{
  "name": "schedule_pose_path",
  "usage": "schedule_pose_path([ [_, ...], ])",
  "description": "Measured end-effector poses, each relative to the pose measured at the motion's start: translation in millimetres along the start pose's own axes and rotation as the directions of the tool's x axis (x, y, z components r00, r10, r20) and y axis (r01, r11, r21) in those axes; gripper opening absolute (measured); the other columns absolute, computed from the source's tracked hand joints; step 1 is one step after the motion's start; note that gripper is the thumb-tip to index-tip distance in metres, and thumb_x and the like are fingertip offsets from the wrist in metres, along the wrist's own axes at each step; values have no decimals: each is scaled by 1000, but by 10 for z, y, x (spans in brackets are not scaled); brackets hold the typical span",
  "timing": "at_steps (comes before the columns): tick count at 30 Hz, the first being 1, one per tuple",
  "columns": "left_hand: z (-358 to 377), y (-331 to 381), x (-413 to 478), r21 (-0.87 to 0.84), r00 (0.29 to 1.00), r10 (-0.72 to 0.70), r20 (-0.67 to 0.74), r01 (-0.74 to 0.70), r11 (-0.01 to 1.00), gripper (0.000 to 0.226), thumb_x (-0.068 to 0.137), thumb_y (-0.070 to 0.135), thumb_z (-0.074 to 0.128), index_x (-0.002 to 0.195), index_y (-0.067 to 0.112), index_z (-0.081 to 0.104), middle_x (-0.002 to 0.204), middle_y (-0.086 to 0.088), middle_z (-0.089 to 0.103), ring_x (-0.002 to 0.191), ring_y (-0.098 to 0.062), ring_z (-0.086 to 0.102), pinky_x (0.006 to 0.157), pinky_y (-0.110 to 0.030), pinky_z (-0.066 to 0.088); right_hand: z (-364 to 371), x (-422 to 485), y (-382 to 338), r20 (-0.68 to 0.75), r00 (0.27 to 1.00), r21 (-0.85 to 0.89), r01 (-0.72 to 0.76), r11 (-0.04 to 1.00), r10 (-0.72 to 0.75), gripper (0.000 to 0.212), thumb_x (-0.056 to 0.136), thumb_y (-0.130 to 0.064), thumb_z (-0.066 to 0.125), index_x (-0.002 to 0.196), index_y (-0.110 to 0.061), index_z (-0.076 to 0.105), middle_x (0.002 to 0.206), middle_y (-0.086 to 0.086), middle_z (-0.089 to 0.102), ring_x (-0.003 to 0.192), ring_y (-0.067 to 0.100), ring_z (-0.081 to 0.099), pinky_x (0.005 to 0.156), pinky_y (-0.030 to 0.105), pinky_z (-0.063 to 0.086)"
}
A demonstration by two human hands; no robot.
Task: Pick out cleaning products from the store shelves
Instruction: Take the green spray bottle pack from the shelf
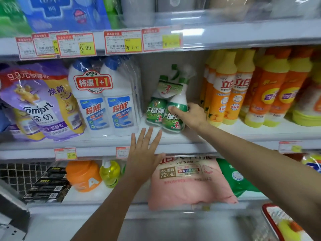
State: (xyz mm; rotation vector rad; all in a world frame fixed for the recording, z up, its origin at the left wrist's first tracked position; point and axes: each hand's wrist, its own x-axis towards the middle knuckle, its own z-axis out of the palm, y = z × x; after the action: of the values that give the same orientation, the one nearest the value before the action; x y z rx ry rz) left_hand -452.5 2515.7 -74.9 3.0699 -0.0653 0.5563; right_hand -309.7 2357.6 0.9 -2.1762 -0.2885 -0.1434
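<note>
A twin pack of green-and-white spray cleaner bottles (166, 108) stands tilted on the middle shelf (104, 141). My right hand (191, 115) grips the right bottle of the pack around its body, thumb across the label. My left hand (144, 153) is stretched out flat with fingers spread, just below and left of the pack, over the shelf's front edge; it holds nothing.
Left of the pack stand white toilet-cleaner bottles (104, 101) and purple softener pouches (40, 105). Orange and yellow dish-soap bottles (243, 94) fill the right side. Below lie a pink detergent bag (187, 181), an orange jug (83, 174) and a yellow-green bottle (109, 173). Price tags line the shelf edges.
</note>
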Motion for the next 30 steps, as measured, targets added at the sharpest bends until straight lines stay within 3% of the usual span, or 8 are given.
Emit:
schedule_pose_path([
  [6,-396,229,-217,-492,969,-225,-100,148,858,74,96,51,40,155,23,4,163,-4,-4,150,-18,-8,121,-36,-3,-382,-491,-243,-29,998,111,62,992,-59,59,69,-70,72,94,-17,64,85,-5,72,79,14,69,70,35,58],
  [9,-750,397,-324,-826,906,-417,-75,178,535,84,85,58,45,155,27,12,161,3,14,147,-10,12,117,-32,14,-581,-824,-376,87,996,321,2,947,-32,55,72,-60,76,100,-13,66,94,5,76,85,23,74,78,45,60],
  [13,-1087,543,-538,-982,872,-478,103,165,91,70,72,53,63,136,28,50,119,5,65,109,-10,62,96,-30,50,-743,-1514,-306,242,970,449,-80,890,-36,47,79,-49,74,104,-10,71,89,0,78,77,11,75,58,17,53],
  [16,-1107,583,-781,-962,876,-423,231,270,33,52,66,48,71,110,21,67,98,0,76,93,-17,71,83,-32,54,-775,-1991,-167,324,946,463,-189,866,33,57,72,-60,68,105,-13,69,89,-1,78,77,9,74,57,17,53],
  [20,-1044,711,-1092,-913,806,-457,376,406,-37,39,72,40,77,97,11,71,84,-8,76,72,-19,74,66,-33,58,-819,-2465,46,443,893,487,-317,814,83,63,63,-71,60,116,-38,57,109,-13,72,105,10,68,93,33,53],
  [23,-1084,748,-1215,-820,748,-369,551,569,-71,54,63,54,76,92,9,72,84,-12,76,71,-20,74,64,-37,61,-857,-2687,74,451,889,491,-325,808,83,67,63,-66,67,121,-35,59,100,-15,75,97,9,72,83,29,57],
  [27,-1158,757,-1295,-733,714,-182,676,678,-61,65,53,67,73,89,14,77,92,-13,76,85,-27,74,68,-43,61,-992,-2750,18,431,889,442,-357,823,154,43,82,-65,57,88,-29,78,90,-5,78,78,5,72,63,23,55],
  [30,-1180,791,-1305,-745,729,-173,662,666,-41,57,63,61,73,95,13,74,93,-12,76,85,-24,74,79,-47,60,-1021,-2814,32,357,924,484,-310,818,138,42,76,-59,66,100,-25,74,98,-2,77,83,7,72,73,24,53],
])
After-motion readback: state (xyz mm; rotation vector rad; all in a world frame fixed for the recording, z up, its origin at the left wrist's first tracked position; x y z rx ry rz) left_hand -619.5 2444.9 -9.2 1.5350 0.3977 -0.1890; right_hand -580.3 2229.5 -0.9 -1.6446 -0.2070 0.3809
